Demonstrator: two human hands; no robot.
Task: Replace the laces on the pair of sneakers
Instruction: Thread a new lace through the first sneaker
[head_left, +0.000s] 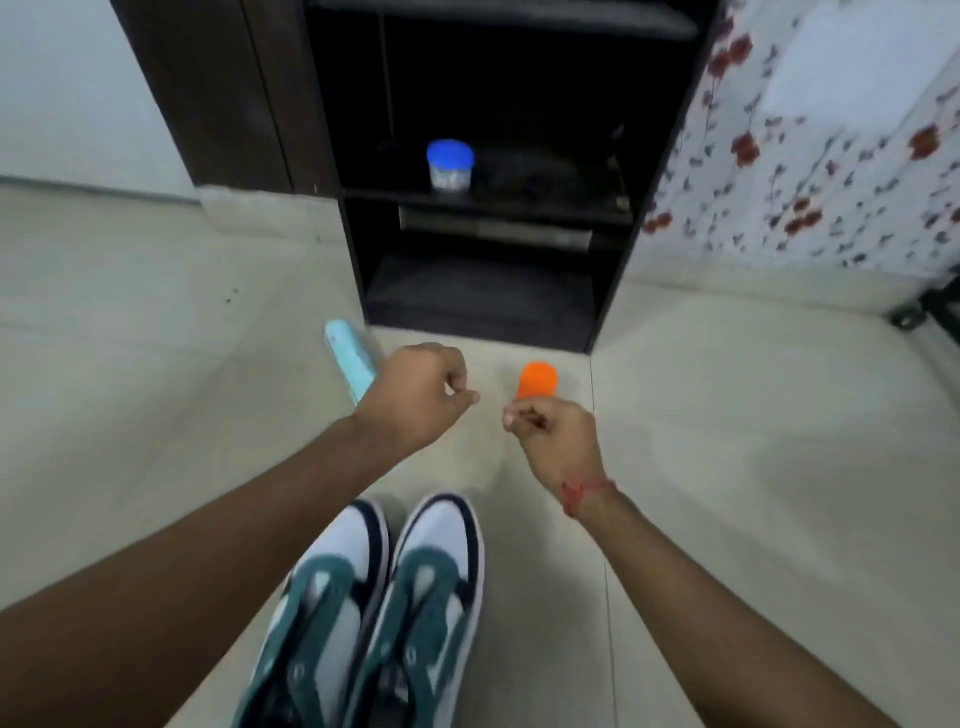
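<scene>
Both grips curled, thumb tips pressed to forefingers as if pinching something thin; no lace shows between them, so I cannot tell whether they hold anything. Left hand (421, 395) and right hand (550, 431) hang level, near each other with a gap between, knuckles up, forearms reaching forward over the floor (753, 467).

Sneakers (384, 597): behind and below the grips, side by side on the floor, touching, toes pointing away. White toe caps, teal panels, dark trim. Likely light, with soft uppers and firm soles. Best steadied at the heel or sides; laces would be limp and slippery, taken near the tip. Eyelets blurred.

Beyond the left grip, a pale blue tube (348, 358). Beyond the right, an orange object (537, 379). Farther off, a dark shelf unit (483, 208) with a blue-lidded jar (450, 166).
</scene>
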